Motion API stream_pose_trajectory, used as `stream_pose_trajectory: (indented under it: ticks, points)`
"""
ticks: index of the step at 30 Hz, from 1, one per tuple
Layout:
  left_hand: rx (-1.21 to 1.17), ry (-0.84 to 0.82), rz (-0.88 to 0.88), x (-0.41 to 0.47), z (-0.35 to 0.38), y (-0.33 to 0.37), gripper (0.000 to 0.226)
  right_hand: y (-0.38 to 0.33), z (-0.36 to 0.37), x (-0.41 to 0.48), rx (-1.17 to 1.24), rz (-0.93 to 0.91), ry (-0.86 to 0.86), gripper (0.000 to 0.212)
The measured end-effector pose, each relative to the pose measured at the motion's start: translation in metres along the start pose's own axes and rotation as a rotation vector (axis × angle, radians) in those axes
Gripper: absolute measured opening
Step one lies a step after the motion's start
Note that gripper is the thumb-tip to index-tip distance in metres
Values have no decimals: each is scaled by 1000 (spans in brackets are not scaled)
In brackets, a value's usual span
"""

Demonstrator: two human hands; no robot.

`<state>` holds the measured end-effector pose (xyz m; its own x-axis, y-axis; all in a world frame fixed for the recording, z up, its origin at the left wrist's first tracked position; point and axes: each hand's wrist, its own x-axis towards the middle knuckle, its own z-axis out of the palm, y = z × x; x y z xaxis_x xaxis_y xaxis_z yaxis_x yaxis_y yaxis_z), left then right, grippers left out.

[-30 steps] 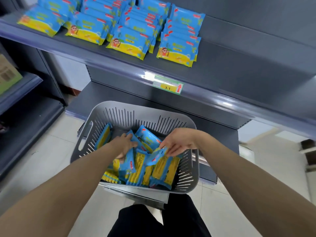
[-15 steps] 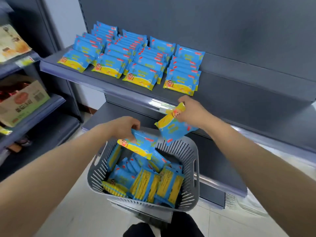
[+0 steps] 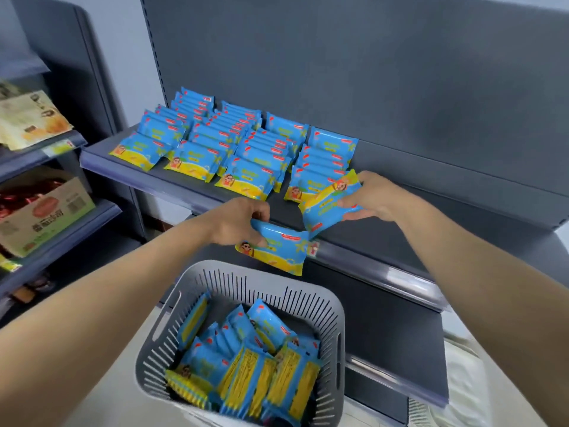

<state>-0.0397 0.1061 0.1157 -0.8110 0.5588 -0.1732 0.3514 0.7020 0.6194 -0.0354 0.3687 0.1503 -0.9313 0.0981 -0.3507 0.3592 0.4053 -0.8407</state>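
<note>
My left hand (image 3: 238, 221) grips a blue and yellow snack packet (image 3: 277, 249) by its upper left corner, just in front of the shelf's front edge. My right hand (image 3: 374, 197) holds a second packet of the same kind (image 3: 328, 206), tilted, over the shelf (image 3: 191, 188) right beside the rightmost row. Several rows of identical packets (image 3: 246, 149) lie overlapped on that grey shelf. Below, a grey slotted basket (image 3: 335, 331) holds several more packets (image 3: 255, 362).
The shelf's right part (image 3: 446, 211) is bare, backed by a dark panel. A price label (image 3: 314, 248) sits on the shelf rail. To the left, another unit holds a cardboard box (image 3: 43, 211) and snack bags (image 3: 30, 118). A lower shelf (image 3: 400, 334) juts out behind the basket.
Both hands have risen from the basket, each with a packet. The right packet has moved up onto the shelf by the rightmost row; the left packet has reached the shelf edge.
</note>
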Motion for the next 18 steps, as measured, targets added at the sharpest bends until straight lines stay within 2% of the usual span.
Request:
stream_pose_trajectory:
  ticks: [2, 6, 7, 10, 11, 12, 14, 18]
  points:
    - [-11, 25, 3, 8, -3, 7, 28, -6, -8, 9, -20, -7, 23, 30]
    - [-44, 81, 3, 23, -12, 20, 26, -30, -19, 37, -158, -83, 158, 30]
    - [-43, 97, 2, 26, -14, 23, 25, -37, -19, 42, -242, -114, 166, 21]
    - [-37, 133, 5, 33, -17, 26, 23, -51, -8, 52, -604, -148, 69, 29]
    - [-32, 139, 7, 35, -17, 26, 22, -53, -1, 54, -729, -165, 36, 16]
    - [-28, 145, 2, 36, -18, 25, 22, -54, 5, 59, -842, -201, 24, 16]
    - [-34, 169, -15, 37, -19, 21, 21, -48, 17, 75, -948, -257, 6, 35]
    - [-89, 231, -53, 38, -24, 10, 22, -34, 39, 103, -1046, -338, -81, 5]
